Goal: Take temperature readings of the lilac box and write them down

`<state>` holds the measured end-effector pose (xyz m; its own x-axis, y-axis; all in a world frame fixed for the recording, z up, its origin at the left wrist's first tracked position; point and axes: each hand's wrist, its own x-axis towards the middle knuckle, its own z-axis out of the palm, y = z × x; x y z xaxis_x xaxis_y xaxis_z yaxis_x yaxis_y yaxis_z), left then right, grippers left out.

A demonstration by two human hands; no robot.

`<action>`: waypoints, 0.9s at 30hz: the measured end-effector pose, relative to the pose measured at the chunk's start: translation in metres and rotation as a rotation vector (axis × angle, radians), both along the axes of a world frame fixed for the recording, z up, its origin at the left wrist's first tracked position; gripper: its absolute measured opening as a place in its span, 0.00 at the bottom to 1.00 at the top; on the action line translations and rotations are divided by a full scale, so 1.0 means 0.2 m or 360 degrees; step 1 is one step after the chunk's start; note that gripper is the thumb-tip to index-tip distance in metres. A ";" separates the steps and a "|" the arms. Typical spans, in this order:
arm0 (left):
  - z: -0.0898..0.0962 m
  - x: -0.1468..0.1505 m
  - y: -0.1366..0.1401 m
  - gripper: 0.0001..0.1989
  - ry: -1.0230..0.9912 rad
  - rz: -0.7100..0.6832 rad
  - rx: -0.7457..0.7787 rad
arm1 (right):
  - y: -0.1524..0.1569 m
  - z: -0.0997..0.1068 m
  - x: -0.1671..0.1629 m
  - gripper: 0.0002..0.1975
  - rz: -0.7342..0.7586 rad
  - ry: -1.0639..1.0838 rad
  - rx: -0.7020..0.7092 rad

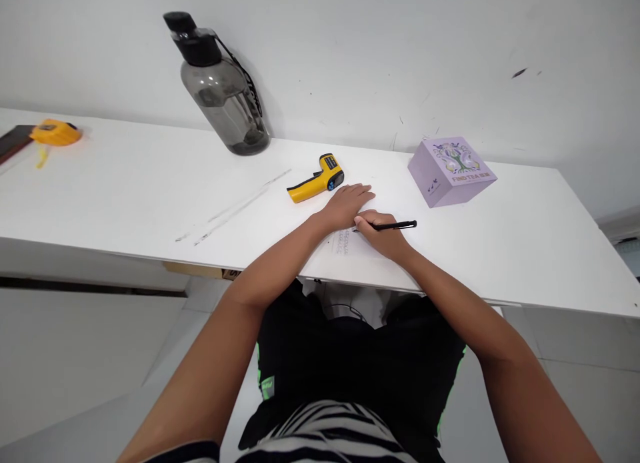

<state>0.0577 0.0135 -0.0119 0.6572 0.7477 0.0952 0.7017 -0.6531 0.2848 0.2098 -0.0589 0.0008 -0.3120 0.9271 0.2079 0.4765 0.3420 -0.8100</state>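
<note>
My right hand [381, 232] is closed around a black pen [400, 225], its tip low against a white sheet of paper [345, 248] that bears rows of handwriting. Just above and to the left, my left hand [349, 205] lies flat with fingers stretched out toward the right, over the upper part of the sheet. The two hands are close together and partly cover the paper. Beyond my left hand rests a yellow and black infrared thermometer [317, 179], on its side.
A grey transparent water bottle [225, 96] stands by the wall. At the right sits a lilac box [453, 171] with a printed top. An orange tape measure [56, 132] and a dark flat object [15, 141] lie far left on the white table [135, 189], whose front edge runs before my lap.
</note>
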 end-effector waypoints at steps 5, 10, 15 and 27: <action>0.01 0.00 0.00 0.24 0.0025 0.0009 -0.0019 | 0.00 0.01 0.00 0.16 0.0031 -0.0008 -0.0001; 0.03 0.01 -0.02 0.23 0.0001 0.0040 -0.0026 | 0.00 0.01 0.00 0.17 0.0069 -0.0007 0.0011; 0.03 0.01 -0.02 0.24 -0.0030 0.0034 -0.0007 | 0.00 0.00 0.00 0.19 0.0052 -0.0030 -0.0018; 0.00 0.01 0.00 0.24 -0.0016 0.0029 0.0001 | 0.00 0.00 0.00 0.18 0.0005 -0.0030 -0.0005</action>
